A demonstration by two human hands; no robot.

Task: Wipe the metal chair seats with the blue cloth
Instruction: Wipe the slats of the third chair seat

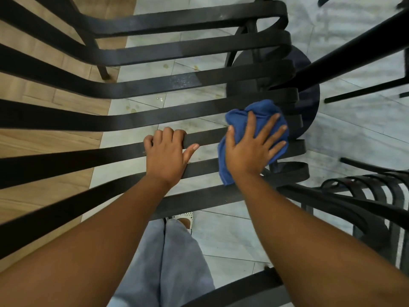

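Pressing the blue cloth (254,111) flat against the slatted metal chair seat (137,117), the right hand (250,149) is lying on top of it with its fingers (271,125) spread and straight, not curled around the fabric. The cloth is sitting bunched under the palm, near the curled front ends of the slats, and is spilling out beyond the fingertips and below the wrist side of the hand. The left hand (166,156) is gripping one slat just beside the cloth, with its fingers hooked over the far edge and the thumb lying along the slat toward the cloth; it appears to be steadying the chair. The slats are running lengthwise from left to right across the view, so the coming stroke is likely following that long axis. The right hand is the nearer one to the unwiped length, which is extending leftward past the left hand. A second chair (365,191) is standing to the right, over a pale tiled floor (354,138).
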